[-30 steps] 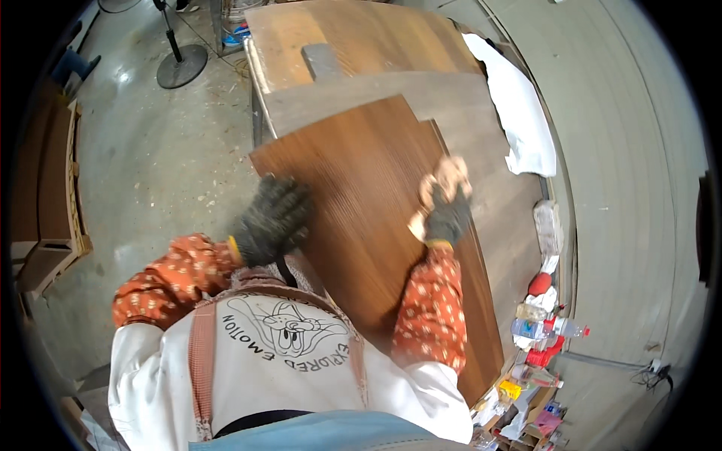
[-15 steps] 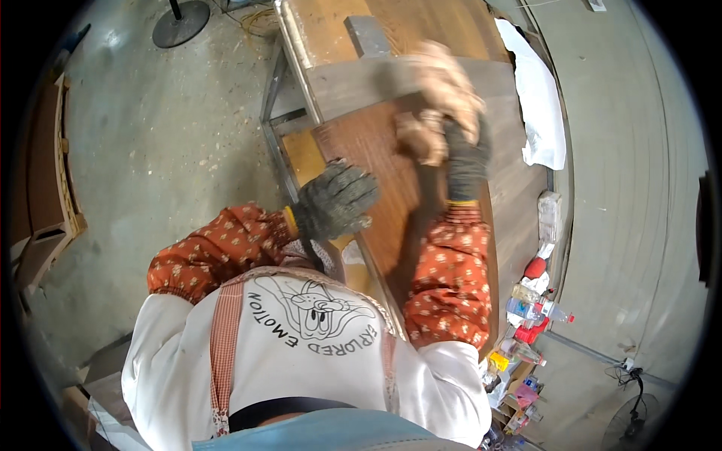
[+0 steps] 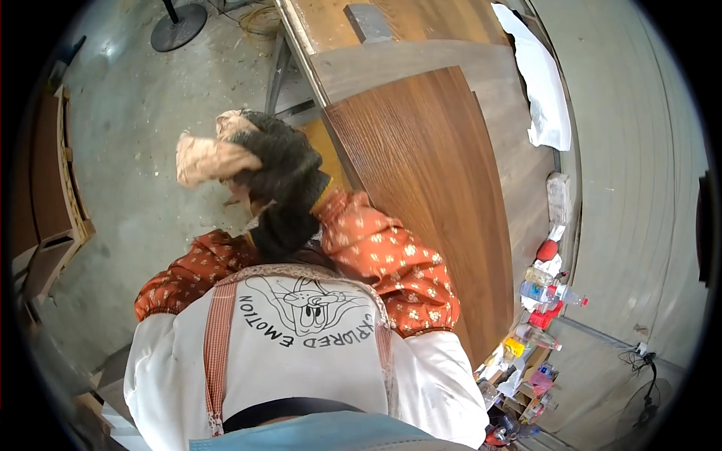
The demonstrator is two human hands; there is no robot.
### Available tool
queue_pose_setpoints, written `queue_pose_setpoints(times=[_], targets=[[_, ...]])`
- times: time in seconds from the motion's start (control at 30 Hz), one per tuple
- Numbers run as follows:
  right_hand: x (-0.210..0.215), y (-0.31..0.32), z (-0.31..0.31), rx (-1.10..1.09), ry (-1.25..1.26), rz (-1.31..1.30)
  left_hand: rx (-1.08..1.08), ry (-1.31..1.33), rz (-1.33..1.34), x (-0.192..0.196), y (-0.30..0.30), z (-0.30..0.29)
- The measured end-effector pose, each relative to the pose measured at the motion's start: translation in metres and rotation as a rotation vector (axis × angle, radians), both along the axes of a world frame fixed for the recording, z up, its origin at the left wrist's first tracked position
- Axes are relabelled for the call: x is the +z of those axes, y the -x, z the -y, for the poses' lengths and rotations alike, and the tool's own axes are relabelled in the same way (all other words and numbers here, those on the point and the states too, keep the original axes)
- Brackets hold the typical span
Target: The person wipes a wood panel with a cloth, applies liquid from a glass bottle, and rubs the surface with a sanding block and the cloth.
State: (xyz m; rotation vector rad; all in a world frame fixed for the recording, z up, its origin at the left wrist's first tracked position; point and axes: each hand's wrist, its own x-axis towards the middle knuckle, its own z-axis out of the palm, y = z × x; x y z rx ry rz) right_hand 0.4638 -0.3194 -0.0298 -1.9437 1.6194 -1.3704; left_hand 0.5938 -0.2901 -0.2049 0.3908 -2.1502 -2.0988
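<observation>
A crumpled beige cloth [image 3: 218, 159] hangs over the floor, left of the bench. My right hand [image 3: 282, 154], in a dark grey knit glove with a yellow cuff, is closed on it, its arm crossing in front of me. Just below it, close to my chest, is my gloved left hand [image 3: 284, 229]. Its fingers are hidden by the right hand and the cloth, so its grip cannot be made out. To the right lies a brown wood-grain panel [image 3: 429, 165] on the bench, with neither hand on it.
A grey block [image 3: 367, 22] sits at the far end of the bench, whose metal edge [image 3: 304, 64] runs along the left. White sheeting [image 3: 538, 83] lies along the right side. Bottles [image 3: 538, 292] and small clutter stand at the lower right. A stack of panels [image 3: 53, 173] leans at far left.
My right hand has swung the cloth from above the panel to the left, off the bench. My left hand has drawn back from the panel's edge toward my chest.
</observation>
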Motion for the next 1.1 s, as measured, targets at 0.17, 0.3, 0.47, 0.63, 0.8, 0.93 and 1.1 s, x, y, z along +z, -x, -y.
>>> queue_pose_setpoints(times=[0.17,0.3,0.47,0.63,0.8,0.93,1.1], targets=[[0.069,0.046,-0.07,-0.315,-0.131,-0.24,0.217,0.915,-0.14,0.049,-0.017,0.045],[0.054,0.074,-0.103,-0.626,-0.139,-0.103,0.456,0.607,-0.086,0.029,-0.031,0.075],[0.003,0.078,-0.114,-0.867,0.102,-0.37,0.574,0.597,-0.265,0.133,0.042,0.075],[0.021,0.112,-0.25,-1.152,0.012,-0.591,0.314,0.725,-0.554,0.194,0.101,0.03],[0.04,0.138,-0.499,-1.815,-0.424,-0.382,0.073,0.738,-0.586,0.192,0.116,-0.037],[0.073,0.064,-0.649,-2.185,-0.395,0.558,-0.138,0.849,-0.576,0.192,0.119,-0.106],[0.005,-0.017,-0.725,-2.375,-0.586,-0.192,-0.348,0.934,-0.582,0.183,0.141,-0.177]])
